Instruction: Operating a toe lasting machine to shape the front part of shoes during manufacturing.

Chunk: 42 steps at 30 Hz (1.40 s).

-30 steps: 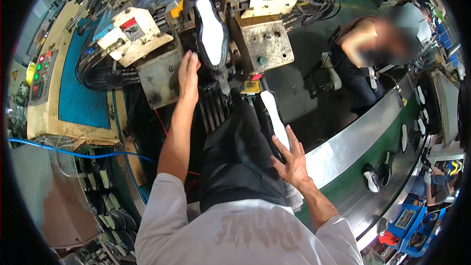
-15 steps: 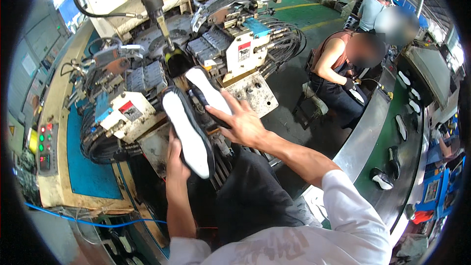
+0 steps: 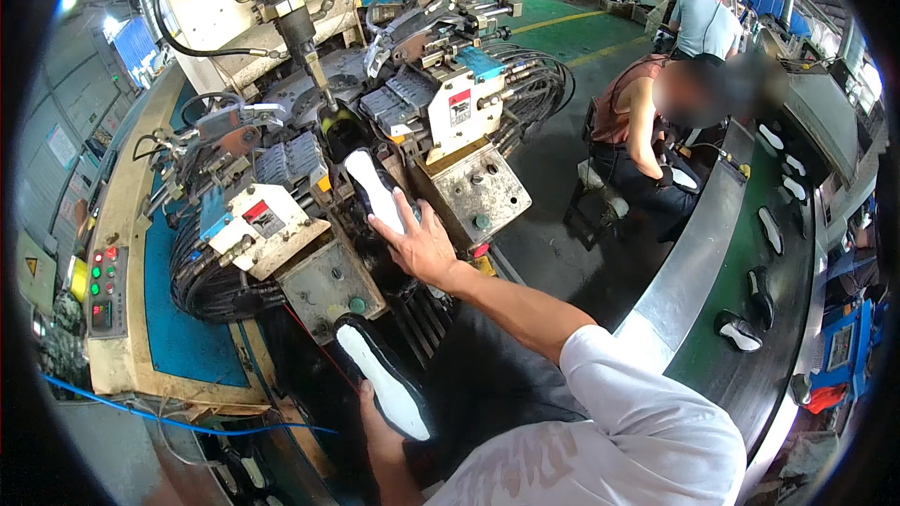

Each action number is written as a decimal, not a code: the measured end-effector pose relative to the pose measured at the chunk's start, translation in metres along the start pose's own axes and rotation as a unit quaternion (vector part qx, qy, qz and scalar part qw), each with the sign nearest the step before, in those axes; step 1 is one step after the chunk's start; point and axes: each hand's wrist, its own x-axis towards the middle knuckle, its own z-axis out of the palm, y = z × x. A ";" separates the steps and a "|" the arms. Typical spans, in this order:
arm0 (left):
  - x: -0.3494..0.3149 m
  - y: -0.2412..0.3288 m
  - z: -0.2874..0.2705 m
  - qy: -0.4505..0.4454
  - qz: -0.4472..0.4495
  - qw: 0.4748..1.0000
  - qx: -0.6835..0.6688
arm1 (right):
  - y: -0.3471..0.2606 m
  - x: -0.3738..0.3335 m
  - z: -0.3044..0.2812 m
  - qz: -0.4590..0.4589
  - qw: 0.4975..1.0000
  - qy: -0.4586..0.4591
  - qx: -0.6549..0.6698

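Observation:
My left hand (image 3: 380, 422) is closed round the side of a black shoe upper (image 3: 386, 380) with a white insole board facing up, held low near my lap. A second black-and-white shoe upper (image 3: 369, 185) lies sole up between the clamp blocks of the machine, its far end under a slanting metal rod (image 3: 319, 80). My right hand (image 3: 422, 244) grips its near end, with fingers spread across the white sole. The fingers' undersides and the far end of that upper are hidden.
Cream clamp housings (image 3: 469, 103) with bundled black hoses flank the machine's middle. A button panel (image 3: 107, 290) is at the left. On the right, a green conveyor (image 3: 717, 281) carries several shoes. A seated person (image 3: 633, 122) handles a shoe beside it; another person stands behind.
My left hand has drawn its shoe upper down toward my lap, away from the machine. My right hand and the other upper have shifted slightly left, between the clamp blocks.

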 end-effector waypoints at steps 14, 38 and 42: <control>-0.031 -0.008 0.028 0.030 0.035 0.994 0.098 | 0.027 0.054 0.033 -0.084 0.995 0.053 0.021; 0.061 0.026 0.107 -0.019 0.072 0.981 0.176 | 0.035 0.140 0.043 -0.106 0.991 0.054 0.068; 0.048 0.025 0.101 0.008 0.118 0.966 0.230 | -0.003 0.032 0.021 -0.061 0.969 0.008 0.240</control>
